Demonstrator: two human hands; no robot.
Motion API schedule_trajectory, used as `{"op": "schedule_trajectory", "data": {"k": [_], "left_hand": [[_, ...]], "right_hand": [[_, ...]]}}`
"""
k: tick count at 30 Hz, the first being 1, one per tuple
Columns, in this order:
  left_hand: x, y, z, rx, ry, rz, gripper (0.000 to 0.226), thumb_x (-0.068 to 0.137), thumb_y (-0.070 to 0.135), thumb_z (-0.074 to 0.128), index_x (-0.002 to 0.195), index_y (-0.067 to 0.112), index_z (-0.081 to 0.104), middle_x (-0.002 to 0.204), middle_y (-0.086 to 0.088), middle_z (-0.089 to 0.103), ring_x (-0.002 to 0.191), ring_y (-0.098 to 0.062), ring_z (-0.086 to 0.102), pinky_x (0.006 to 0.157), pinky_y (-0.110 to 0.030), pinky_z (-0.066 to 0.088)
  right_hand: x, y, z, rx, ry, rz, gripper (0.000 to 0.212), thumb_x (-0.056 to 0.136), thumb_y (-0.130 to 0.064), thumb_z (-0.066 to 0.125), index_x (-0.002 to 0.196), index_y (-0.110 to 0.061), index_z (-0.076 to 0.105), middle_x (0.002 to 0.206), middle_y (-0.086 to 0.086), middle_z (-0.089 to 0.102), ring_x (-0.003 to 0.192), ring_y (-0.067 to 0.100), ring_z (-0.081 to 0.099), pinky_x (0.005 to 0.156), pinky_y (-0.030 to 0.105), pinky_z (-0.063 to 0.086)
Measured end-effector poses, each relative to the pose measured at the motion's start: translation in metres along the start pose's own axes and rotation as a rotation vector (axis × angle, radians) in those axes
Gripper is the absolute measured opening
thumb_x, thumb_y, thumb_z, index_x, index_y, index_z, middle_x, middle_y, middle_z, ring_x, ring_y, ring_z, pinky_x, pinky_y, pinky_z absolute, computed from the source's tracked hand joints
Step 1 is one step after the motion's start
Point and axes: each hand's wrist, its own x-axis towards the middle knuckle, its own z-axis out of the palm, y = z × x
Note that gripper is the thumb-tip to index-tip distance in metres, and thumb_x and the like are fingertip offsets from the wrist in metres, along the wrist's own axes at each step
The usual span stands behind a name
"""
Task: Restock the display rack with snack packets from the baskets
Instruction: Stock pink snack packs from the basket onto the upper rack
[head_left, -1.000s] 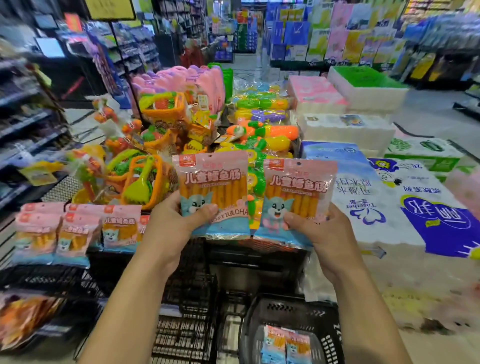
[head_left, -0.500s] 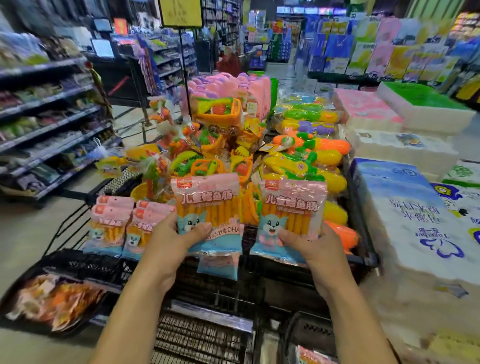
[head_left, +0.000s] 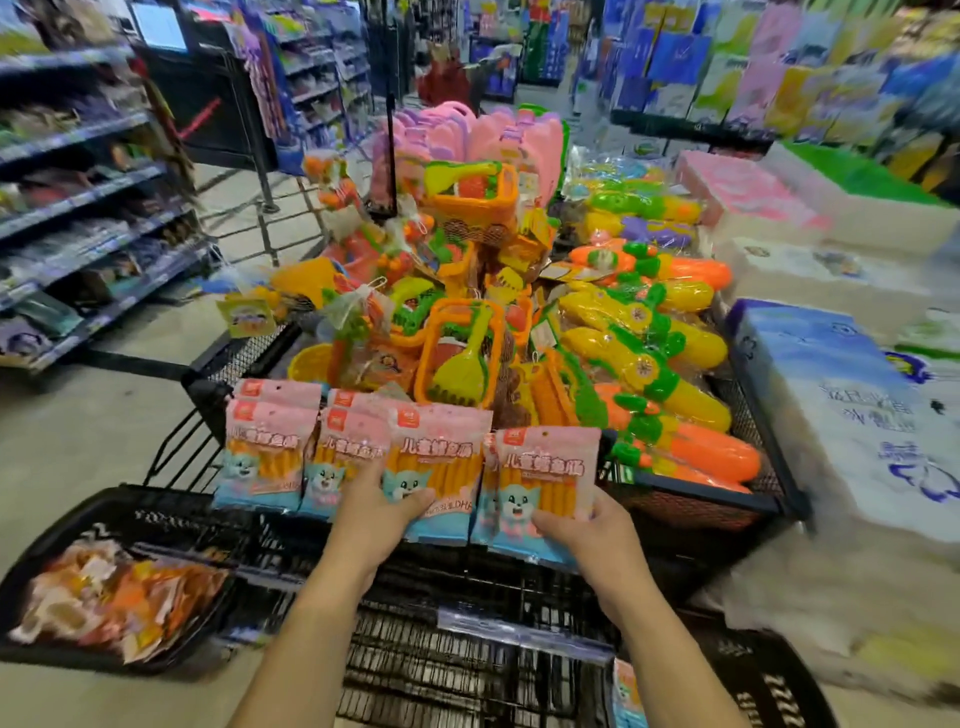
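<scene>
My left hand (head_left: 382, 512) grips a pink and blue snack packet (head_left: 441, 457) of orange sticks by its lower edge. My right hand (head_left: 582, 525) holds a second packet (head_left: 545, 467) of the same kind, with another half hidden behind it. Both packets stand against the front edge of the black wire display rack (head_left: 691, 499). Several matching packets (head_left: 270, 452) hang along the same edge to the left. A black basket (head_left: 748, 675) at the lower right holds one more packet (head_left: 626, 691).
A black basket (head_left: 78, 525) of orange and white packets sits at the lower left. Plastic toys and water guns (head_left: 644, 358) fill the rack's top bin. Stacked tissue packs (head_left: 852, 415) stand to the right. Store shelves (head_left: 78, 208) line the left aisle.
Both hands have lowered and moved forward, bringing the two packets down to the rack's front edge beside the hanging packets. The view has shifted left and closer to the rack.
</scene>
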Motion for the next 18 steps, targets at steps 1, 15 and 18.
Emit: {"op": "schedule_trajectory", "data": {"k": [1, 15, 18], "left_hand": [[0.003, -0.002, 0.002, 0.042, 0.005, -0.017, 0.079, 0.088, 0.027, 0.083, 0.154, 0.03, 0.04, 0.156, 0.002, 0.044, 0.142, -0.024, 0.044, 0.117, -0.046, 0.039], [0.018, -0.035, 0.032, 0.365, 0.077, -0.118, 0.057, 0.093, 0.026, 0.076, 0.143, 0.023, 0.048, 0.128, 0.0, 0.066, 0.117, -0.023, 0.063, 0.099, -0.042, 0.054], [0.019, -0.038, 0.036, 0.466, 0.1, -0.055, 0.066, 0.093, 0.025, 0.075, 0.149, 0.026, 0.04, 0.138, -0.001, 0.062, 0.126, -0.025, 0.059, 0.098, -0.043, 0.052]], "right_hand": [[0.003, 0.007, 0.005, -0.01, 0.009, 0.02, 0.024, 0.084, -0.007, 0.082, 0.102, -0.02, 0.075, 0.093, -0.003, 0.08, 0.086, 0.016, 0.076, 0.076, 0.03, 0.058], [0.03, 0.051, 0.045, -0.213, 0.206, 0.136, 0.026, 0.085, -0.017, 0.081, 0.1, -0.03, 0.065, 0.094, -0.012, 0.073, 0.091, 0.01, 0.07, 0.074, 0.029, 0.054], [0.031, 0.052, 0.049, -0.394, 0.252, 0.172, 0.035, 0.084, -0.033, 0.082, 0.104, -0.028, 0.054, 0.097, -0.012, 0.067, 0.087, 0.009, 0.066, 0.074, 0.035, 0.055]]}}
